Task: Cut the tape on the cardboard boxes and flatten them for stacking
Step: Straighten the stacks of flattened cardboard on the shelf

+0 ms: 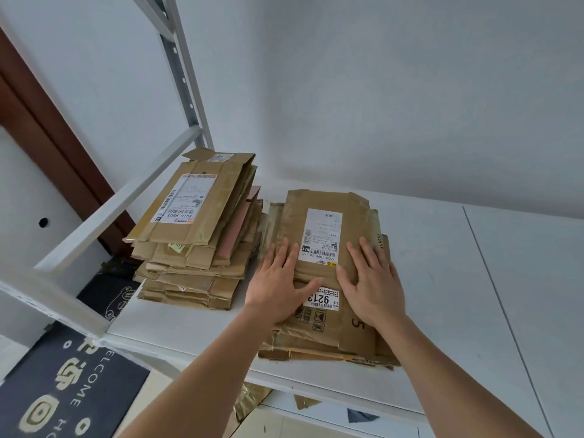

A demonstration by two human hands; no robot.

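Now, from the head view, I press my left hand (pixel 279 287) and right hand (pixel 371 284), both flat and open-fingered, on the flattened brown cardboard box (pixel 328 238) topping 1 of 2 stacks on the white shelf (pixel 474 279); I'd push evenly, edges squared.

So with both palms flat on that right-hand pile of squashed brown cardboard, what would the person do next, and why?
Probably press down and square up the top flattened brown cardboard box. The left hand and right hand lie flat on it, and the lower pile of flattened brown boxes sticks out unevenly. The taller stack of flattened cardboard beside it already looks settled.
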